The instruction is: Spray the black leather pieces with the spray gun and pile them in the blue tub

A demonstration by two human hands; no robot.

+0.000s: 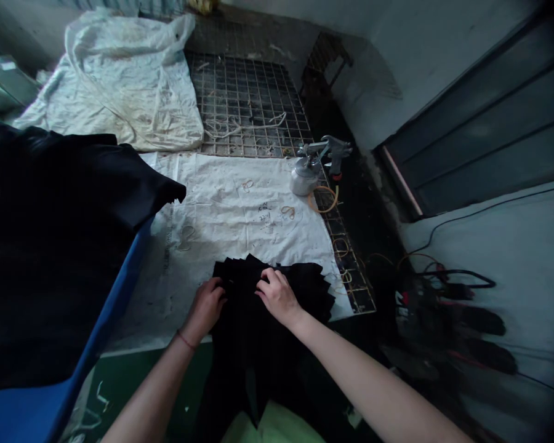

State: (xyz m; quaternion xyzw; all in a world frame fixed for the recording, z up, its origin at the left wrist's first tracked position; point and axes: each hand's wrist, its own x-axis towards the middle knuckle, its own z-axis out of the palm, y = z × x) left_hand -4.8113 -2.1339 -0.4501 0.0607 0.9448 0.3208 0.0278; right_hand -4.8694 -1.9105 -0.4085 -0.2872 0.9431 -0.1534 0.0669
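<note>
A stack of black cloth pieces [263, 338] with jagged, stepped far edges lies before me, its near part hanging toward my body. At its left edge, my left hand [207, 306] grips the cloth with curled fingers; a thin red band circles that wrist. My right hand [279, 297] rests over the middle of the stack, fingers bent and pinching the top cloth near the far edge. The fingertips of both hands are partly lost against the dark fabric. Beneath the far end of the stack is a white sheet [221, 203] with handwritten marks.
A spray gun with a metal cup [303, 177] stands at the sheet's right edge. More black cloth [60, 246] covers a blue surface [113, 295] at left. Behind are a wire grid [244, 92] and a whitish plastic sheet [124, 80]. An air compressor [443, 326] sits lower right.
</note>
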